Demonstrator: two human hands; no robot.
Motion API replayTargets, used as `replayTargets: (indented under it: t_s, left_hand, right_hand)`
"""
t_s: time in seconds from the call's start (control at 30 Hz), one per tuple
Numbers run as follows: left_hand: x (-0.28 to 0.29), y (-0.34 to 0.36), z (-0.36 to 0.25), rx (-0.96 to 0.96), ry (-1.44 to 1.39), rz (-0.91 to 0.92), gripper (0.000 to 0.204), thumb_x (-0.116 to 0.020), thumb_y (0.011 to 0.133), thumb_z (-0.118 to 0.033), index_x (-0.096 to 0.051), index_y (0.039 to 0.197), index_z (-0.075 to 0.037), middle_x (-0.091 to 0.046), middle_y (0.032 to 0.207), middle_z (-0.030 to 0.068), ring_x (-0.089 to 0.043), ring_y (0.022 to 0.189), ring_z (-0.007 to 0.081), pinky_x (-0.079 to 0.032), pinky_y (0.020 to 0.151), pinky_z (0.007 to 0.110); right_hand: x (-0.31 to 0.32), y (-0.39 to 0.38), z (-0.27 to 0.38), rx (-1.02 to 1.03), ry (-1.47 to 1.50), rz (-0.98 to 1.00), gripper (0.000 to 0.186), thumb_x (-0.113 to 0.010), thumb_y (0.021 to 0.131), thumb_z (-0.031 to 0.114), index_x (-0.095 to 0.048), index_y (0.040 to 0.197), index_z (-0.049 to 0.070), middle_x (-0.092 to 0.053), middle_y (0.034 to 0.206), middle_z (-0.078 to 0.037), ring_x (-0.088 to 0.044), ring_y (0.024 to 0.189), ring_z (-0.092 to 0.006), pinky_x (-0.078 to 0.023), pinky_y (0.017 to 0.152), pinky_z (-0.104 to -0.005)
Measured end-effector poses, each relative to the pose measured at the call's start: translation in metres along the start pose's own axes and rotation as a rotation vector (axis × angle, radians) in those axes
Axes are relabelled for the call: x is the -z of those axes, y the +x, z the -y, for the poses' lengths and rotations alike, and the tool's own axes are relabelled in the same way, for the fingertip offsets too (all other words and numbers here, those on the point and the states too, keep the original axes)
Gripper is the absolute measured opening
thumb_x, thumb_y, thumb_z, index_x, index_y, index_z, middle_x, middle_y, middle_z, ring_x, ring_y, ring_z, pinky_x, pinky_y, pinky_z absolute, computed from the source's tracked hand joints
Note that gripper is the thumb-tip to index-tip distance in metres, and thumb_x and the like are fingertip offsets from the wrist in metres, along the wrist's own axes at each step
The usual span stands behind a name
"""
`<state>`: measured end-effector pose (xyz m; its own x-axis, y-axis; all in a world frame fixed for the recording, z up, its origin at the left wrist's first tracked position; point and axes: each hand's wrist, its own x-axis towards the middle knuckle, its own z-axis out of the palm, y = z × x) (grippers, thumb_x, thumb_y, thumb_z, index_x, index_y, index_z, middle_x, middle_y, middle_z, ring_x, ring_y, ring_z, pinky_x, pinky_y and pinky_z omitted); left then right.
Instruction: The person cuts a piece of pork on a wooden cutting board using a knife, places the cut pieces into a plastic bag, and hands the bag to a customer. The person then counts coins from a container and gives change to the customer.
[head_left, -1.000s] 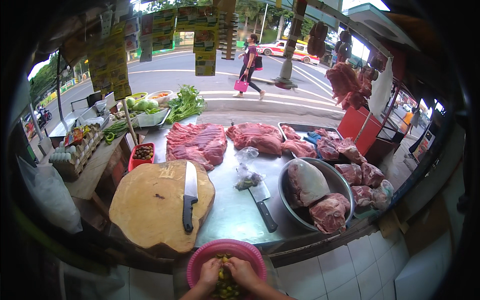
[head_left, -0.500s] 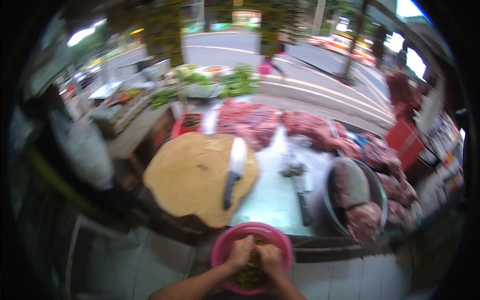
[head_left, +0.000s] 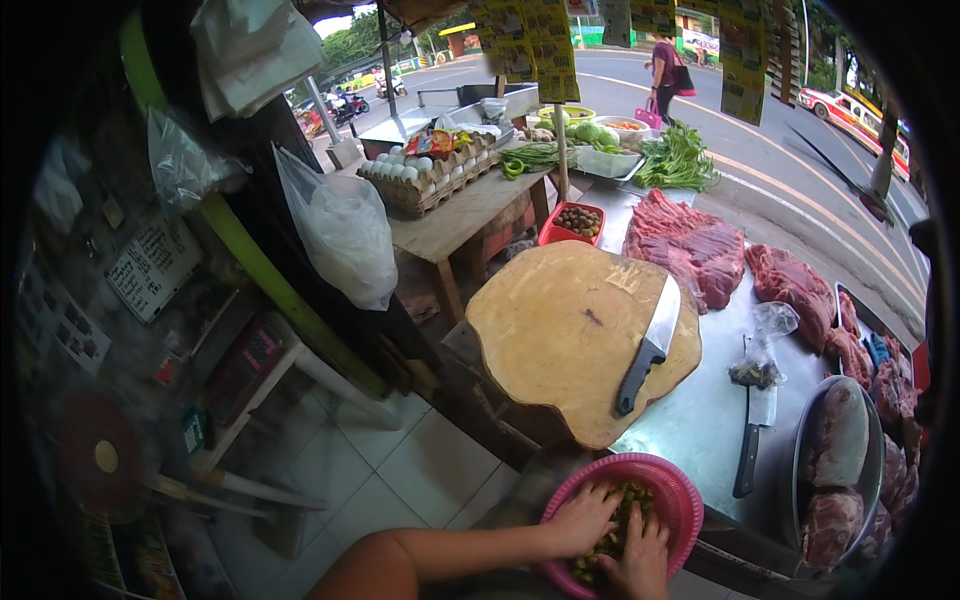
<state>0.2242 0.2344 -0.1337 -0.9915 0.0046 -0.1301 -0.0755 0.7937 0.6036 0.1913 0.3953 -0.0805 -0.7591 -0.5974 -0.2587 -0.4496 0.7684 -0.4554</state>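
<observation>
Small green pieces (head_left: pixel 632 493) in my round pink plastic basket (head_left: pixel 688 492) lie between my left hand (head_left: pixel 583 521) and right hand (head_left: pixel 643 556); both touch them, fingers spread apart.

- Pale tiled floor (head_left: pixel 365 475), left of the left hand (head_left: pixel 583 520)
- Metal-topped bench (head_left: pixel 690 430), just beyond the right hand (head_left: pixel 640 555)
- Daylit road (head_left: pixel 760 142), far beyond both
- Long green strip (head_left: pixel 240 255), farther left
</observation>
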Motion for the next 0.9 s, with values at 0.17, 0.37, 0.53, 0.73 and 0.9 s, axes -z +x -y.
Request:
replayTargets:
  t_s: [0.17, 0.37, 0.53, 0.73, 0.9]
  left_hand:
    - [-0.011, 0.0, 0.001, 0.114, -0.068, 0.033, 0.059, -0.061, 0.093, -0.023, -0.039, 0.143, -0.002, -0.042, 0.137, 0.0289, -0.043, 0.124, 0.0485, -0.04, 0.105, 0.052]
    - [-0.028, 0.011, 0.002, 0.176, -0.504, -0.089, 0.056, -0.057, 0.096, -0.023, -0.037, 0.142, 0.001, -0.045, 0.137, 0.0313, -0.048, 0.126, 0.0459, -0.043, 0.103, 0.048]
    - [-0.027, 0.029, 0.001, 0.212, -0.778, -0.025, 0.052, -0.058, 0.098, -0.023, -0.043, 0.139, 0.004, -0.055, 0.132, 0.0253, -0.054, 0.124, 0.0343, -0.045, 0.101, 0.04]
    - [-0.024, 0.035, 0.001, 0.315, -1.517, 0.02, 0.042, -0.06, 0.094, -0.006, -0.051, 0.134, 0.0, -0.06, 0.12, 0.0066, -0.057, 0.111, 0.0131, -0.047, 0.094, 0.028]
    - [-0.029, 0.038, -0.001, 0.334, -1.383, 0.002, 0.028, -0.061, 0.095, -0.008, -0.058, 0.122, -0.001, -0.063, 0.11, 0.005, -0.059, 0.099, 0.0097, -0.05, 0.082, 0.025]
  right_hand:
    - [-0.011, 0.012, 0.004, -0.032, 0.123, -0.03, 0.102, -0.085, 0.064, 0.02, -0.029, 0.148, 0.002, -0.036, 0.137, -0.032, -0.041, 0.121, -0.0522, -0.043, 0.098, -0.0552]
    - [-0.042, 0.031, -0.007, 0.045, 0.436, -0.299, 0.081, -0.075, 0.074, 0.008, -0.034, 0.143, -0.001, -0.042, 0.129, -0.032, -0.048, 0.116, -0.0496, -0.043, 0.098, -0.0504]
    - [-0.041, 0.039, -0.011, -0.004, 0.566, -0.329, 0.069, -0.07, 0.078, 0.002, -0.039, 0.14, -0.002, -0.045, 0.13, -0.029, -0.05, 0.12, -0.0447, -0.042, 0.102, -0.0474]
    - [-0.025, 0.027, 0.0, -0.03, 0.569, -0.36, 0.069, -0.066, 0.078, -0.006, -0.039, 0.141, -0.001, -0.046, 0.135, -0.024, -0.048, 0.126, -0.04, -0.04, 0.106, -0.0437]
    - [-0.031, 0.025, -0.003, -0.022, 0.725, -0.403, 0.06, -0.062, 0.08, -0.01, -0.045, 0.137, -0.003, -0.05, 0.13, -0.023, -0.052, 0.122, -0.0374, -0.041, 0.104, -0.0423]
